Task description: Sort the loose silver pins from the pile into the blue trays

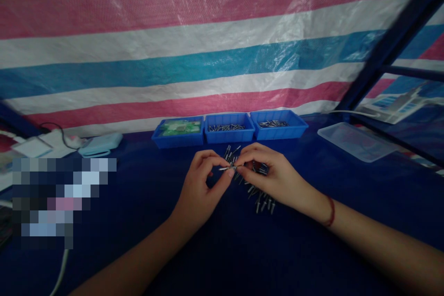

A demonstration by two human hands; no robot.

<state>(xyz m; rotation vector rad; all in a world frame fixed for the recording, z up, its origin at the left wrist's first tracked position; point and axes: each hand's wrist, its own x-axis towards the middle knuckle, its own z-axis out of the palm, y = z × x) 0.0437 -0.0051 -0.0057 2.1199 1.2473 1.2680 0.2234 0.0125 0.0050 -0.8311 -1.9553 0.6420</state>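
Note:
Between my two hands, over the dark blue table, is a thin metal blind rivet [226, 168]. The thumb and fingertips of my left hand [201, 182] are closed on its left part. My right hand [272, 173], with a dark red cord at the wrist, pinches at its right end. Fingertips cover part of the rivet. Loose blind rivets [265, 205] lie in a pile on the table, under and around my right hand, which hides some of them.
Behind my hands stand three blue bins: the left bin [177, 139] holds green packaging, while the middle bin [229, 137] and right bin [283, 132] hold metal pieces. A translucent plastic tray [359, 141] lies right, a light blue case [100, 144] left. A striped sheet [194, 71] hangs behind.

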